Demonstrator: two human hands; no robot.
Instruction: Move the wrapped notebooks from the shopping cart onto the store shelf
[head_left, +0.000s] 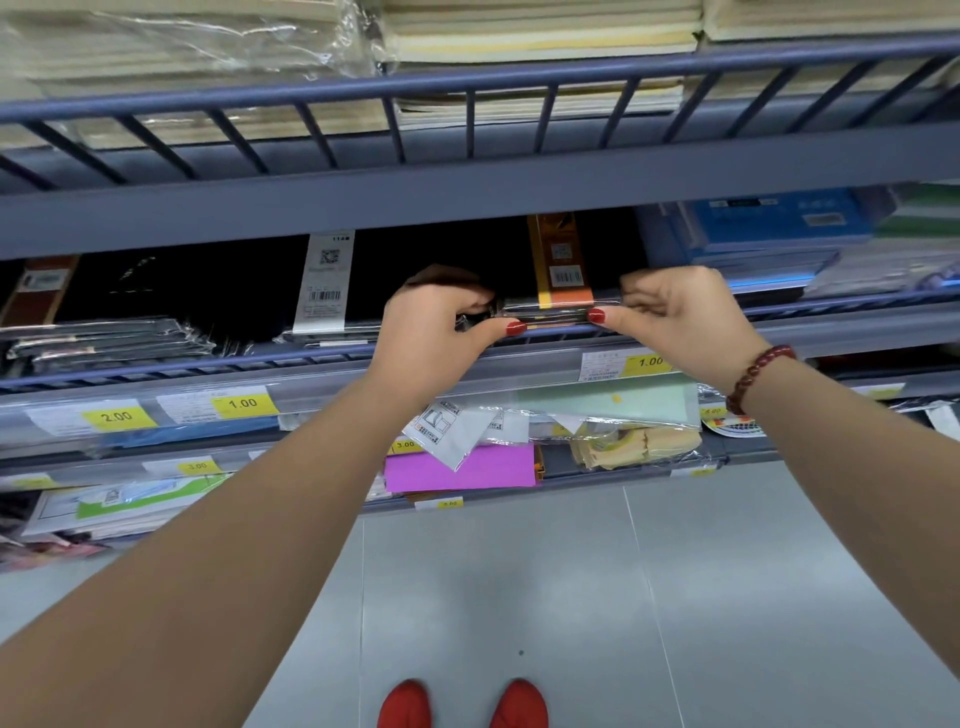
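A stack of black wrapped notebooks with an orange and yellow band lies on the middle shelf, its near edge at the shelf's front rail. My left hand grips the stack's left front corner and my right hand grips its right front corner, thumbs under the edge. More black wrapped notebooks with a white label band lie to the left on the same shelf. The shopping cart is out of view.
The upper shelf with a blue rail holds cream paper stacks. Blue packs sit right of the notebooks. Lower shelves hold a pink sheet pack, yellow price tags and other stationery. Grey floor and my red shoes lie below.
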